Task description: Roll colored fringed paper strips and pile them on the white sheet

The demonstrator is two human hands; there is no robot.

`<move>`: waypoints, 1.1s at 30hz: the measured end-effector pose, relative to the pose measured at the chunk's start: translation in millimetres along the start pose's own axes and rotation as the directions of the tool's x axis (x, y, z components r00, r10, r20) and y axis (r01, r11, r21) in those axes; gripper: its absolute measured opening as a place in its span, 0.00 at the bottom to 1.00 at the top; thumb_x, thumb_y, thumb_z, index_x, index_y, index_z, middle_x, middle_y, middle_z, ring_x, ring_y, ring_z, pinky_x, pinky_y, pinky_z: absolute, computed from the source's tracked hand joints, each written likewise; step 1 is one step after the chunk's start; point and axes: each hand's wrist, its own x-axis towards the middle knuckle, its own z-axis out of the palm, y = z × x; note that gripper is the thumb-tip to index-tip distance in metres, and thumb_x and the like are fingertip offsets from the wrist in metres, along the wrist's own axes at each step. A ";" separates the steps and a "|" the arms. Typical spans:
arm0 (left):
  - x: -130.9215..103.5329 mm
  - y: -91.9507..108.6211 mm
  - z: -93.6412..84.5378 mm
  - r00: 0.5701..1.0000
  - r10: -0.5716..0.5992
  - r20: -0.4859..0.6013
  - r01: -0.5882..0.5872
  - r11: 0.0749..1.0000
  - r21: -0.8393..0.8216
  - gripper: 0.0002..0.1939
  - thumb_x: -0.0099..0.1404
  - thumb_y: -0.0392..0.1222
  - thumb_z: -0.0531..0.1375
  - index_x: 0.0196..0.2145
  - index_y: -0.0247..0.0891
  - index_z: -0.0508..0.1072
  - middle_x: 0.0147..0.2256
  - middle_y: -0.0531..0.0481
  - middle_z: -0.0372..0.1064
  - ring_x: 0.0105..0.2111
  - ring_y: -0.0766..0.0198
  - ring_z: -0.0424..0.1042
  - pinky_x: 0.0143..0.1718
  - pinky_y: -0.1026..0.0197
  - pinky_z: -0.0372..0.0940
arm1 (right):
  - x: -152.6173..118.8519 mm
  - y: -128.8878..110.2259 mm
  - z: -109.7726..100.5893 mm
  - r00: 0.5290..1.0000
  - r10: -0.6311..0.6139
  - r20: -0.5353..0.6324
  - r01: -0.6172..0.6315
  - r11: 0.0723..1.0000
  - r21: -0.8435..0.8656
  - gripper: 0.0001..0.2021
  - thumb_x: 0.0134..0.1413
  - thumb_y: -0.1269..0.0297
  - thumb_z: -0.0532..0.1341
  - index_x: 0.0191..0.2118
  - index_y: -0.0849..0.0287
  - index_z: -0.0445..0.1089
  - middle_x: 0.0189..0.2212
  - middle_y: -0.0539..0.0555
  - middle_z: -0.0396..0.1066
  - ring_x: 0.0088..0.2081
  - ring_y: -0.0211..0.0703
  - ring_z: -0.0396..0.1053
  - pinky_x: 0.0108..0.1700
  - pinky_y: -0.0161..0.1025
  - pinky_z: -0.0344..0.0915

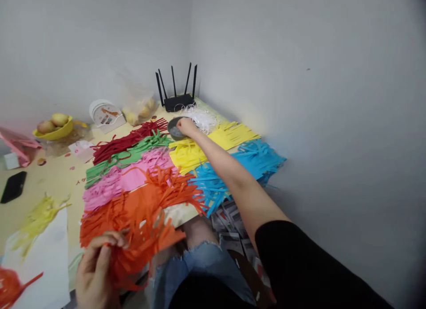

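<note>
My left hand [100, 264] pinches a bundle of orange fringed paper [143, 251] at the table's front edge. My right hand [187, 126] reaches over a small dark bowl [173, 130], its fingers closed at the bowl; anything between them is too small to name. Rows of fringed paper lie on the table: dark red [126, 142], green [133, 152], pink [135, 175], orange [133, 205], yellow [229, 136] and blue [258, 160]. My right forearm crosses above the yellow and blue ones. White paper strips [201, 118] lie behind the bowl.
A black router [179, 102] stands in the back corner by the walls. Toward the left are a yellow fruit bowl [61, 131], a bag of fruit [141, 109], a white holder [105, 115], a phone [13, 187], yellow strips [38, 218] and a white sheet [49, 260].
</note>
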 end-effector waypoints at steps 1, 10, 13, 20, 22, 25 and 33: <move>-3.5 -3.0 -2.5 1.000 -0.019 -0.002 0.019 0.998 0.054 0.13 0.60 0.49 0.68 0.29 0.38 0.73 0.28 0.52 0.68 0.32 0.63 0.70 0.44 0.60 0.72 | 14.8 8.0 5.2 0.999 0.020 0.044 -0.019 1.000 -0.023 0.14 0.68 0.68 0.56 0.50 0.73 0.74 0.50 0.71 0.74 0.55 0.53 0.71 0.58 0.45 0.65; 1.0 -35.8 -4.1 0.984 -0.151 0.099 0.129 0.971 0.203 0.18 0.58 0.56 0.68 0.25 0.38 0.75 0.26 0.50 0.70 0.31 0.63 0.71 0.38 0.66 0.69 | 57.6 19.5 44.2 0.975 0.081 0.206 -0.063 0.994 -0.091 0.19 0.64 0.58 0.63 0.55 0.64 0.69 0.53 0.61 0.70 0.51 0.48 0.72 0.53 0.49 0.72; 4.8 -37.5 -3.0 0.988 -0.122 0.090 0.104 0.978 0.180 0.16 0.57 0.55 0.69 0.25 0.39 0.75 0.25 0.51 0.71 0.30 0.62 0.73 0.38 0.64 0.70 | 53.3 21.3 34.5 0.991 0.062 0.122 -0.059 0.998 -0.031 0.17 0.64 0.59 0.63 0.53 0.64 0.71 0.52 0.61 0.71 0.51 0.47 0.72 0.54 0.49 0.71; 25.4 -43.1 5.0 0.994 0.006 -0.107 0.005 0.994 0.108 0.13 0.57 0.51 0.70 0.32 0.39 0.78 0.27 0.53 0.75 0.33 0.66 0.74 0.41 0.67 0.68 | -7.0 -17.0 17.0 0.976 -0.111 -0.190 0.169 0.932 0.322 0.14 0.66 0.68 0.53 0.49 0.67 0.73 0.43 0.60 0.78 0.43 0.42 0.76 0.50 0.37 0.68; 30.1 -42.1 11.4 0.996 0.015 -0.084 -0.007 0.996 0.091 0.13 0.58 0.51 0.69 0.32 0.39 0.78 0.28 0.53 0.75 0.34 0.66 0.74 0.42 0.67 0.67 | -36.2 -36.0 19.7 0.959 -0.142 -0.244 0.267 0.739 0.618 0.12 0.60 0.66 0.58 0.45 0.66 0.74 0.37 0.56 0.78 0.35 0.39 0.75 0.43 0.36 0.70; 33.3 -40.1 22.5 0.999 0.042 -0.020 -0.041 0.997 0.062 0.12 0.59 0.50 0.69 0.32 0.38 0.78 0.28 0.52 0.75 0.33 0.67 0.73 0.42 0.67 0.67 | -85.4 -64.5 26.8 0.955 -0.174 -0.242 0.289 0.345 0.893 0.11 0.49 0.63 0.67 0.38 0.64 0.74 0.30 0.52 0.77 0.29 0.37 0.73 0.37 0.36 0.70; 30.7 -38.8 38.9 0.989 0.130 0.066 -0.130 0.992 0.001 0.10 0.63 0.48 0.67 0.33 0.37 0.78 0.28 0.52 0.73 0.31 0.67 0.72 0.39 0.66 0.65 | -196.7 -123.9 41.8 0.929 -0.322 -0.182 0.253 0.196 0.947 0.13 0.56 0.54 0.66 0.39 0.59 0.75 0.30 0.53 0.78 0.31 0.40 0.77 0.38 0.39 0.74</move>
